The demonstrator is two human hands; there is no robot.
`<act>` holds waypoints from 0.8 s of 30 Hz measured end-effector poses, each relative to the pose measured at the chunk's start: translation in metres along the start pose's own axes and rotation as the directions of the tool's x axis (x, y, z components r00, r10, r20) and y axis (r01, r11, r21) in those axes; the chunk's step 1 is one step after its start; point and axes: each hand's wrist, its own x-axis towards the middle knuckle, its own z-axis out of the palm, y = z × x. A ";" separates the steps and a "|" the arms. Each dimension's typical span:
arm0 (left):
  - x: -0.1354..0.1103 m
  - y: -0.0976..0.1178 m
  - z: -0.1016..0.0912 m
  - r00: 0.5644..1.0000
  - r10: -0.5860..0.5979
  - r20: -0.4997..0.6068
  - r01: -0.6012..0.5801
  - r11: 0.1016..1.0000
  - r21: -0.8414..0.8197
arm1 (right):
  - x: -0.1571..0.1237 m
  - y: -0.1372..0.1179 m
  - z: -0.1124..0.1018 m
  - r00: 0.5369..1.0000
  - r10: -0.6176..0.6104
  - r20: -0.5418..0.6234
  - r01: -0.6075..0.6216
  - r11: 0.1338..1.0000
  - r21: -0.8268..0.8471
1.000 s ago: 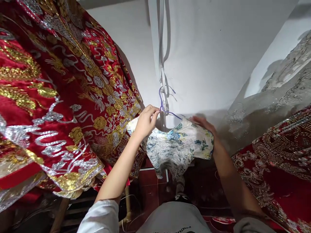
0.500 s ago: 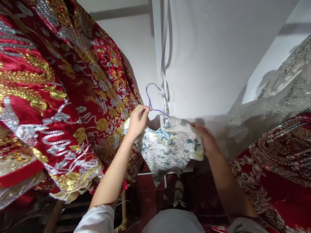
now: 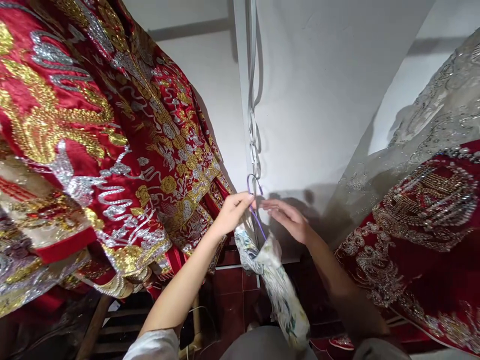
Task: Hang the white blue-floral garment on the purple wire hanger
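My left hand (image 3: 233,214) pinches a purple hanger (image 3: 259,223) just below its hook, in front of the wall. From the hanger hangs a floral garment (image 3: 283,292) in white, blue and yellow-green, now turned edge-on and drooping towards me. My right hand (image 3: 288,221) is beside the hanger on the right, its fingers stretched out to the left with nothing visibly held; whether the fingertips touch the hanger I cannot tell. Behind the hook runs a looped white strap (image 3: 253,132) down the wall.
A red jacket (image 3: 157,130) with gold and silver embroidery fills the left side. On the right hang a sheer beaded white garment (image 3: 431,120) and a red beaded garment (image 3: 423,250). A wooden rack (image 3: 95,325) stands low on the left, above dark red floor tiles (image 3: 229,300).
The hanger and garment have turned from facing me to edge-on, and the hook has come lower. My right hand has left the garment's right sleeve and moved left beside the hanger.
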 end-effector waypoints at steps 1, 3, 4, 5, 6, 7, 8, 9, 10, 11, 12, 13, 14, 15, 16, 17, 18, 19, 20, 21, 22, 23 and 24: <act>-0.001 0.001 0.009 0.999 -0.002 0.046 0.005 0.999 -0.051 | 0.001 0.003 0.005 0.999 -0.020 -0.032 0.019 0.999 -0.041; 0.001 0.004 0.022 0.996 0.007 0.085 0.005 0.990 -0.139 | 0.003 0.008 0.012 0.995 -0.070 -0.072 0.061 0.991 -0.117; 0.004 0.005 0.027 0.997 0.014 0.080 0.001 0.984 -0.179 | 0.003 0.011 0.014 0.991 -0.094 -0.091 0.080 0.985 -0.151; 0.006 0.007 0.030 0.997 0.021 0.068 -0.006 0.977 -0.211 | 0.003 0.014 0.016 0.987 -0.114 -0.112 0.094 0.980 -0.174; 0.009 0.009 0.032 0.998 0.026 0.059 -0.011 0.972 -0.236 | 0.004 0.017 0.017 0.982 -0.129 -0.137 0.103 0.978 -0.179; 0.012 0.011 0.034 0.998 0.029 0.059 -0.013 0.967 -0.256 | 0.004 0.019 0.018 0.977 -0.136 -0.166 0.108 0.981 -0.163; 0.015 0.014 0.034 0.997 0.031 0.071 -0.010 0.962 -0.273 | 0.004 0.022 0.019 0.971 -0.134 -0.198 0.110 0.986 -0.126; 0.018 0.016 0.035 0.995 0.031 0.095 -0.002 0.958 -0.287 | 0.005 0.024 0.021 0.965 -0.125 -0.230 0.110 0.991 -0.074; 0.020 0.018 0.035 0.991 0.031 0.127 0.009 0.954 -0.300 | 0.005 0.025 0.022 0.959 -0.111 -0.259 0.109 0.994 -0.020; 0.022 0.019 0.036 0.987 0.033 0.157 0.018 0.950 -0.313 | 0.007 0.025 0.023 0.954 -0.098 -0.285 0.109 0.994 0.024; 0.024 0.020 0.038 0.984 0.036 0.177 0.024 0.945 -0.325 | 0.008 0.024 0.024 0.949 -0.091 -0.303 0.111 0.993 0.048; 0.026 0.019 0.039 0.982 0.039 0.184 0.026 0.942 -0.334 | 0.009 0.022 0.024 0.945 -0.091 -0.314 0.114 0.992 0.054; 0.028 0.018 0.042 0.983 0.043 0.178 0.021 0.940 -0.342 | 0.011 0.019 0.024 0.941 -0.102 -0.322 0.122 0.991 0.045; 0.030 0.017 0.044 0.985 0.052 0.165 0.010 0.936 -0.352 | 0.013 0.016 0.022 0.938 -0.120 -0.325 0.137 0.990 0.030; 0.032 0.015 0.047 0.987 0.064 0.148 -0.005 0.930 -0.367 | 0.015 0.012 0.019 0.935 -0.141 -0.326 0.154 0.988 0.015; 0.035 0.014 0.049 0.988 0.079 0.133 -0.022 0.923 -0.384 | 0.017 0.009 0.015 0.931 -0.162 -0.327 0.173 0.985 0.005; 0.038 0.012 0.050 0.988 0.093 0.120 -0.039 0.917 -0.397 | 0.020 0.005 0.010 0.926 -0.183 -0.330 0.193 0.981 -0.002; 0.041 0.012 0.050 0.989 0.104 0.108 -0.052 0.916 -0.398 | 0.022 0.001 0.005 0.925 -0.195 -0.326 0.204 0.979 -0.008; 0.045 0.012 0.050 0.990 0.107 0.097 -0.062 0.923 -0.380 | 0.025 -0.002 -0.001 0.928 -0.200 -0.314 0.204 0.979 -0.020; 0.049 0.013 0.048 0.991 0.102 0.087 -0.067 0.938 -0.341 | 0.028 -0.006 -0.006 0.933 -0.198 -0.299 0.195 0.980 -0.042; 0.053 0.015 0.045 0.992 0.092 0.087 -0.064 0.956 -0.287 | 0.031 -0.009 -0.010 0.939 -0.192 -0.285 0.179 0.981 -0.072; 0.057 0.016 0.041 0.992 0.081 0.099 -0.056 0.972 -0.228 | 0.034 -0.013 -0.014 0.945 -0.179 -0.273 0.156 0.982 -0.106; 0.062 0.017 0.036 0.991 0.070 0.117 -0.049 0.984 -0.172 | 0.038 -0.016 -0.017 0.950 -0.161 -0.266 0.128 0.982 -0.136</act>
